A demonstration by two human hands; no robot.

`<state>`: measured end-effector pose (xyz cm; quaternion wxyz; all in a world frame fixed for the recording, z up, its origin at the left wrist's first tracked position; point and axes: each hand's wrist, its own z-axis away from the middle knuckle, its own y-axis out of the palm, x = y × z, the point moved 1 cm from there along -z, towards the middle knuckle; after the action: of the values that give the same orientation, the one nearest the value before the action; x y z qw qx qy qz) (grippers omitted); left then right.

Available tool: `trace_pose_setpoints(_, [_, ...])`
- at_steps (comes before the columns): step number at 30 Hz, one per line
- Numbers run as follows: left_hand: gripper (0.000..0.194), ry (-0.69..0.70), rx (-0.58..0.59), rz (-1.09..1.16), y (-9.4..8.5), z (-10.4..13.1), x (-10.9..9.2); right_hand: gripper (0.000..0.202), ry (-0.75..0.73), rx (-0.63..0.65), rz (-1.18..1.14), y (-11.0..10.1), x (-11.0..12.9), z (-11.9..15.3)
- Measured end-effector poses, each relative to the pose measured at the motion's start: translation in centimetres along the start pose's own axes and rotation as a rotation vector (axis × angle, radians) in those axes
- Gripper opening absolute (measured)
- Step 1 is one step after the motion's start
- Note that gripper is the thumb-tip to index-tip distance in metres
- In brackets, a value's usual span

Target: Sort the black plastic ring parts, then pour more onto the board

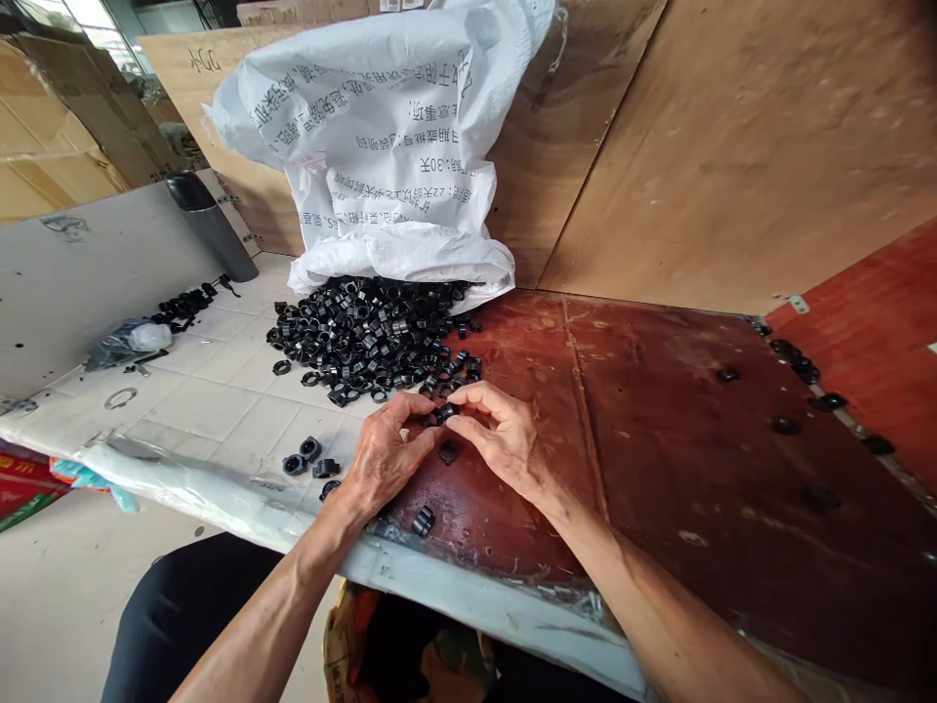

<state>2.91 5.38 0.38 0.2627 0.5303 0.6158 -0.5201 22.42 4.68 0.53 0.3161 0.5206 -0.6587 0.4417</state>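
We pinch a black fitting (445,414) between the fingertips of the left hand (387,444) and right hand (505,434), grip narrow, just toward six o'clock of view centre; it may be two pieces, since fingers partly cover it. From there, we find a loose fitting (448,452) at six o'clock and the fitting pile (366,332) between ten and eleven.

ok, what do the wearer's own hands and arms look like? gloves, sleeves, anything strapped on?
Left hand and right hand: no gloves, no rings that I can make out. Forearms bare as far as the frame shows, slim, tapering to the wrists; no sleeves, watch, cables or markings visible.
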Motion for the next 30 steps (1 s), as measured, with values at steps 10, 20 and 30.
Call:
trace_pose_setpoints(10, [0.023, 0.032, 0.024, 0.109, 0.2, 0.2, -0.4, 0.012, 0.045, 0.03, 0.001, 0.3, 0.3, 0.1])
trace_pose_setpoints(20, [0.014, 0.268, -0.008, 0.042, -0.2, -0.1, -0.9, 0.028, 0.034, 0.054, 0.127, -0.3, 1.6, 0.0])
trace_pose_setpoints(30, [0.02, 0.167, -0.014, 0.197, 0.2, 0.2, 0.2, 0.011, 0.028, 0.062, 0.037, -0.1, 1.6, 0.4])
